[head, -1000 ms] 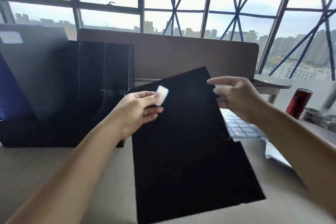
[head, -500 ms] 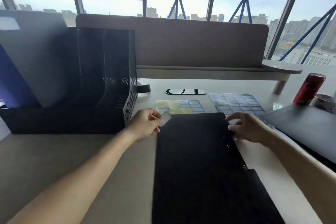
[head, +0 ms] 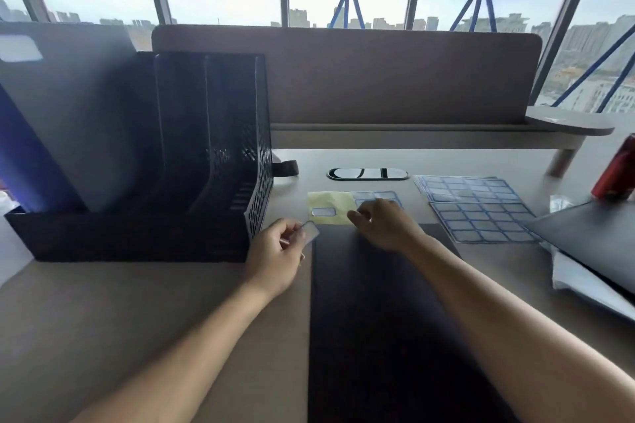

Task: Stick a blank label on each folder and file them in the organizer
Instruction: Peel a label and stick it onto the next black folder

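The folder (head: 378,319) (near end) and red can (head: 616,172) are cropped.

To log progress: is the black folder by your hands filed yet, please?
Out: the black folder lies flat on the desk, beside the black mesh organizer.

Blank label (head: 311,232) at flat folder (head: 378,319) corner

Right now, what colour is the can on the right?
The can is red, best seen in the head view.
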